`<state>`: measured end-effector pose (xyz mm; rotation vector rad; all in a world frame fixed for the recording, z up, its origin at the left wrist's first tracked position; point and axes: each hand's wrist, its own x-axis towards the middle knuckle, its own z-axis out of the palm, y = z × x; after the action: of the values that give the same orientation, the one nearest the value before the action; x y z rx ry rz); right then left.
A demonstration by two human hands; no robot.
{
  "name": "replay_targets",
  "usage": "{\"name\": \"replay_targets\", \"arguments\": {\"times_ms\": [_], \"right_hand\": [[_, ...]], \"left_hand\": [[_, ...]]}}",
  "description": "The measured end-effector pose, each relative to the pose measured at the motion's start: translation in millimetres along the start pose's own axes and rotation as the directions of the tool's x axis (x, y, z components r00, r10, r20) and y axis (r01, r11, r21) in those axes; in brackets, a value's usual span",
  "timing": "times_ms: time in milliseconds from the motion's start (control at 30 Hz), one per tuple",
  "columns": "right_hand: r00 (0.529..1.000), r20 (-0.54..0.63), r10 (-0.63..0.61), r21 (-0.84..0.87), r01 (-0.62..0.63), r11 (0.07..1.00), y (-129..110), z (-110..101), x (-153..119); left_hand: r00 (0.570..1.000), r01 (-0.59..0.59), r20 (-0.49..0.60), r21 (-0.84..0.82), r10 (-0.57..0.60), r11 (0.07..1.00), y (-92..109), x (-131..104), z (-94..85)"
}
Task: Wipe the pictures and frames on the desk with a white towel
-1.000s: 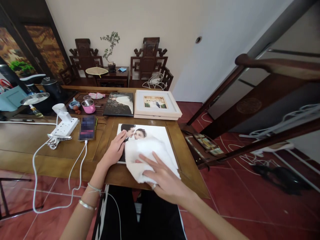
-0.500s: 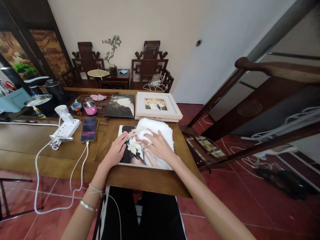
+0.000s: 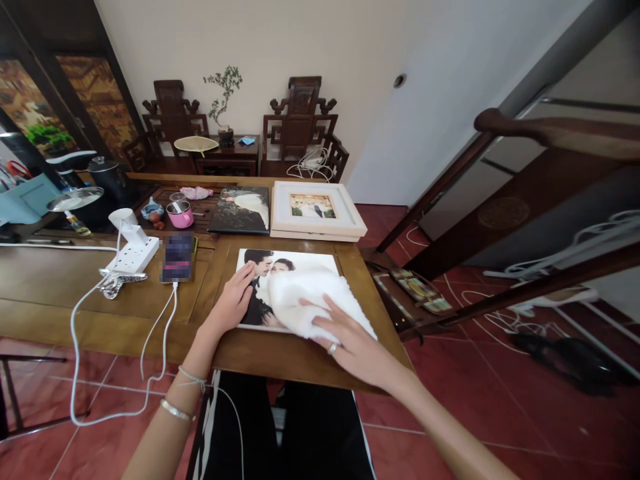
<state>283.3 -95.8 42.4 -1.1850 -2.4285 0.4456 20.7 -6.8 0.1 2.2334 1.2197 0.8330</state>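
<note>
A photo panel (image 3: 255, 312) showing a couple lies flat near the table's front edge. My left hand (image 3: 234, 299) rests on its left edge, fingers stretched out and holding nothing. A fluffy white cloth (image 3: 300, 293) covers the right and lower middle of the picture and hangs past its right side. My right hand (image 3: 353, 343), with a ring on one finger, presses and grips this cloth at its lower right. Part of the panel is hidden under the cloth.
Behind the panel lie a dark photo panel (image 3: 240, 210) and a white picture frame (image 3: 320, 230). To the left are a phone (image 3: 177, 259) on a cable, a power strip (image 3: 134, 257) and a pink cup (image 3: 180, 215). A wooden chair (image 3: 480, 220) stands at the right.
My right hand has pulled the cloth down and to the right, uncovering the panel's upper part and the second head in the picture. My left hand stays in place.
</note>
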Motion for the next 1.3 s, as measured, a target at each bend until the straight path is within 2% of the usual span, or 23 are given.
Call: {"name": "replay_targets", "arguments": {"times_ms": [100,200,267,367,467,533,633,767,867,1000,1100,1200,1300], "right_hand": [[0.992,-0.112,0.066,-0.03,-0.069,0.997,29.0,0.5,14.1],[0.96,-0.216,0.177,-0.047,-0.192,0.98,43.8,6.4,43.0],[0.949,-0.226,0.22,-0.061,-0.239,0.969,41.9,12.5,64.4],[0.969,-0.184,0.164,-0.092,-0.183,0.979,24.4,22.9,84.7],[0.991,-0.129,0.046,-0.088,-0.058,0.994,-1.2,30.1,79.1],[0.995,-0.096,-0.019,-0.058,0.013,0.998,-17.7,30.4,62.1],[0.998,-0.049,-0.05,-0.004,0.05,0.999,-34.1,24.2,28.2],[0.999,-0.031,0.006,0.008,-0.006,1.0,-27.7,12.9,-9.3],[0.987,-0.134,0.09,-0.033,-0.095,0.995,-4.2,8.6,-21.1],[0.947,-0.258,0.189,-0.085,-0.217,0.972,19.5,9.6,-10.9],[0.941,-0.258,0.221,-0.147,-0.264,0.953,13.1,15.6,12.3],[0.966,-0.198,0.164,-0.151,-0.196,0.969,-9.5,26.2,38.4],[0.994,-0.109,0.025,-0.105,-0.037,0.994,-33.6,37.4,55.1]], "left_hand": [[1.0,0.003,0.002,0.008,-0.003,1.0,0.9,0.4,-0.4],[1.0,-0.004,-0.006,0.013,0.004,1.0,0.0,0.7,0.3],[1.0,-0.012,-0.011,0.013,0.012,1.0,-1.4,0.7,1.1],[1.0,-0.002,-0.011,0.011,0.002,1.0,-2.8,0.7,1.6],[1.0,0.004,-0.01,0.011,-0.004,1.0,-2.2,1.0,0.7],[1.0,-0.01,-0.005,0.012,0.01,1.0,-1.2,1.4,-0.3],[1.0,-0.018,0.0,0.01,0.018,1.0,0.1,1.8,-1.1],[1.0,0.012,0.009,0.007,-0.012,1.0,1.5,1.4,-1.1],[1.0,0.014,0.008,0.001,-0.014,1.0,1.8,1.0,-1.0],[1.0,0.013,0.002,-0.003,-0.013,1.0,0.6,1.0,-0.2],[0.999,0.037,-0.002,-0.009,-0.037,0.999,2.5,0.9,-0.7],[0.999,0.026,-0.03,-0.075,-0.029,0.997,9.7,-0.5,-4.5],[0.993,-0.021,-0.119,-0.169,0.0,0.985,17.8,-2.6,-10.3]]}}
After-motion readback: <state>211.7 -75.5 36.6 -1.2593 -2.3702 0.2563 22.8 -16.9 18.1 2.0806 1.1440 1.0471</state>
